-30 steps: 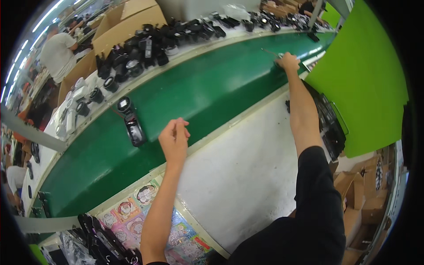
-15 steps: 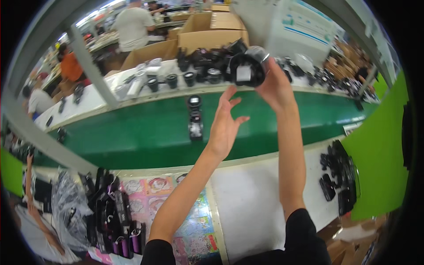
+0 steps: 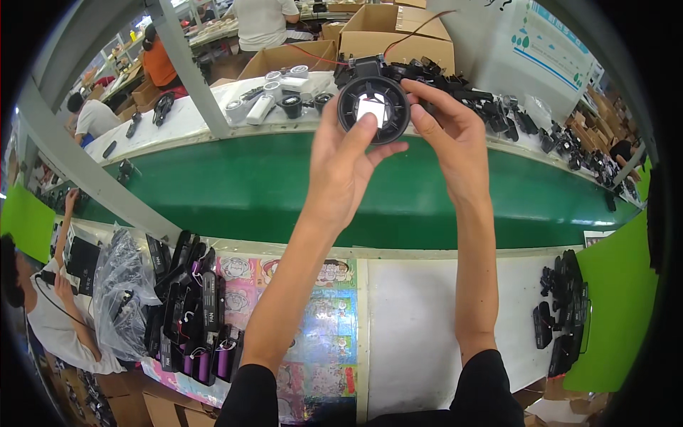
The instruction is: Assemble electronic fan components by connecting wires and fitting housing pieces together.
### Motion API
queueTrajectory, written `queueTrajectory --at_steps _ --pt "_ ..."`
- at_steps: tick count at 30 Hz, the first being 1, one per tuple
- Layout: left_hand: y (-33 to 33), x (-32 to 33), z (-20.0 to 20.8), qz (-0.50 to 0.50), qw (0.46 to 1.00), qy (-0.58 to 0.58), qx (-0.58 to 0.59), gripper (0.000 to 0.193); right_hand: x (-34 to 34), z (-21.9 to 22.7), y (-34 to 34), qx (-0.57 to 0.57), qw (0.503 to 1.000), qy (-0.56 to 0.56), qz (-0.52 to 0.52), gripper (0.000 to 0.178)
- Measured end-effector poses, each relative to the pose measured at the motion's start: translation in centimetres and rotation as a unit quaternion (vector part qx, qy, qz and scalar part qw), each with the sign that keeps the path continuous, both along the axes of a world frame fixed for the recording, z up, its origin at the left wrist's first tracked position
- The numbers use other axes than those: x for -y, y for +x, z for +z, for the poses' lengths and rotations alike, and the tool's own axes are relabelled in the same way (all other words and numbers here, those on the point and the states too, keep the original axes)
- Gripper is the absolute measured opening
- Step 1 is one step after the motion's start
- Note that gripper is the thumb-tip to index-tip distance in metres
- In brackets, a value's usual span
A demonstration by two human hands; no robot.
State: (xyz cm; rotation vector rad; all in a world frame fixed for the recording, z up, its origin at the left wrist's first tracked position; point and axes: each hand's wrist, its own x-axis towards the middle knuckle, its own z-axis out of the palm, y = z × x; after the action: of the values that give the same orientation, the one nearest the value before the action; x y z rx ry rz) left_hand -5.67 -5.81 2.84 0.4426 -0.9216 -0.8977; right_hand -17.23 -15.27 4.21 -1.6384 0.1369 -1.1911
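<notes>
A round black fan housing (image 3: 350,108) with radial ribs and a white square label on its face is held up over the green belt. My left hand (image 3: 340,160) is closed around its left and lower side, its thumb pressed on the face by the label. Against its right rim rest the thumb and index finger of my right hand (image 3: 455,139). Behind the housing a black block-shaped part (image 3: 368,66) shows at the top. Thin red and dark wires (image 3: 411,32) stick out beside it; where they attach is hidden.
Beyond the green belt (image 3: 235,185), a white shelf (image 3: 213,139) bears black and white parts, with cardboard boxes (image 3: 398,43) behind. Black fan casings (image 3: 206,306) and a clear plastic bag (image 3: 121,299) lie left. More black parts (image 3: 565,313) lie right. A co-worker (image 3: 64,313) sits far left.
My left hand, open before, has closed on the round housing. The housing has come nearer and its ribbed face now shows. The black part seen on the belt earlier no longer shows.
</notes>
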Motion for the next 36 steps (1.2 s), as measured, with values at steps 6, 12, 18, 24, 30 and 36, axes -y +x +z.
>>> queueTrajectory --at_steps 6,12,18,24,30,36 --pt "-0.2 -0.5 0.5 0.100 0.993 0.003 0.070 0.069 -2.5 1.7 -1.8 -0.055 0.984 -0.121 -0.121 0.046" --pt "-1.6 -1.5 1.0 0.103 0.994 -0.022 -0.005 0.042 -3.9 1.2 -0.7 -0.036 0.968 -0.191 -0.161 0.051" --pt "-0.3 -1.4 0.6 0.094 0.994 0.006 0.057 0.064 -4.4 1.3 -1.3 -0.068 0.970 -0.178 -0.148 0.052" --pt "-0.6 -1.3 0.7 0.083 0.996 0.001 0.008 0.061 -4.4 1.2 -1.0 -0.036 0.949 -0.226 -0.215 0.049" --pt "-0.6 -1.4 0.7 0.071 0.997 -0.027 0.014 0.054 -4.3 1.1 -0.9 -0.017 0.943 -0.243 -0.227 0.049" --pt "-0.9 -2.0 1.3 0.091 0.990 0.015 0.108 0.046 -4.0 1.5 -1.7 -0.039 0.962 -0.188 -0.195 0.047"
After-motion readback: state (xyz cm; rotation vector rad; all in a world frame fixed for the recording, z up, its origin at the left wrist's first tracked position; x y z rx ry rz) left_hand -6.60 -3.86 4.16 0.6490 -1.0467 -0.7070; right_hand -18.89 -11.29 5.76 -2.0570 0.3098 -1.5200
